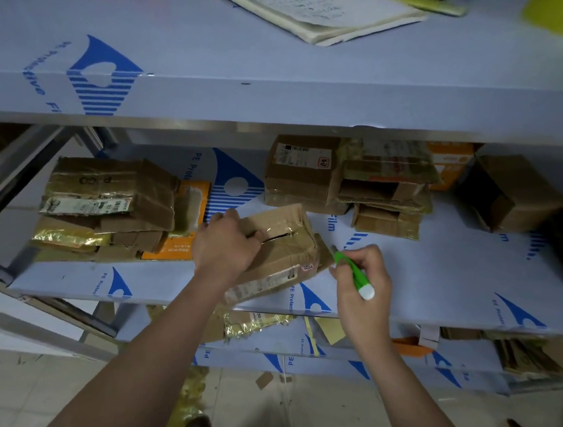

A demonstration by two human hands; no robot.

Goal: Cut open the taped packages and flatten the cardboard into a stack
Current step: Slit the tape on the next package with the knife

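Cutting step: left hand (227, 242) grips the slit package (279, 244); right hand (361, 283), just beside it, fingers clamped on the green cutter (353, 272); next, slice remaining tape.

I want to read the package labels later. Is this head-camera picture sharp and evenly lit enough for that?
Head view: wide-angle bend curves the shelf edge; corners fall dark; tape on the left stack glares gold; the label on the held package is smeared, unreadable; left hand and cutter look fairly sharp.
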